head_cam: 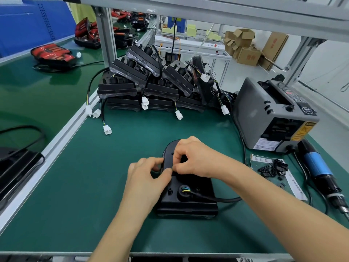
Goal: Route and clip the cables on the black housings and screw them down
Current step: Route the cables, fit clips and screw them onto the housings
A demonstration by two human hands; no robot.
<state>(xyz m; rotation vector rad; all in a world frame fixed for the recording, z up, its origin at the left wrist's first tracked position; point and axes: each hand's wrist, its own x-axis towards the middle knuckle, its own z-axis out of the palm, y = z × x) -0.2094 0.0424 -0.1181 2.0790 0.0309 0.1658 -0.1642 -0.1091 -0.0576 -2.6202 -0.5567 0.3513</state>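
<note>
In the lower centre of the frame 1 black housing [190, 193] lies flat on the green mat [94, 186], its rounded narrow end pointing away from the person. The left hand [147, 178] has its fingers curled, with forefinger and thumb gripping the housing's left edge. The right hand [196, 157] lies across the narrow end with fingers bent tight and tips down on the black surface; it covers that part, so I cannot tell whether it pinches anything. A black cable [222, 199] leaves a round grommet [184, 191] near the wide end, where yellow, green and blue wires show, and runs off to the right. Right of the hands a heap of small black clips [272, 167] sits on a printed bag [294, 184], just beside a blue-bodied electric screwdriver [317, 167]. Above them stands a grey tape dispenser [264, 114]. In the upper centre a stack of housings [147, 82] trails white connectors [107, 129] over the mat
</note>
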